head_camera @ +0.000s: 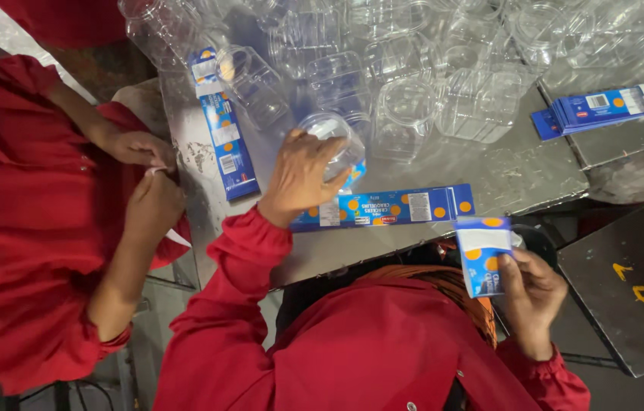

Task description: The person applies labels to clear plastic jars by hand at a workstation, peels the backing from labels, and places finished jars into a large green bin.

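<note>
My left hand (300, 176) grips a clear plastic jar (335, 141) standing on the metal table (504, 179), fingers wrapped over its rim. Just in front of that hand lies a strip of blue labels with orange dots (394, 207), flat on the table. My right hand (531, 293) is held off the table's near edge, pinching a single blue and white label with orange dots (482, 262) by its lower corner. Both sleeves are red.
Several clear plastic jars (413, 68) are heaped across the far table. Another blue label strip (223, 129) lies at left, a stack of them (611, 106) at right. A co-worker in red at left has both hands (147, 179) together. A dark metal box (630, 285) sits lower right.
</note>
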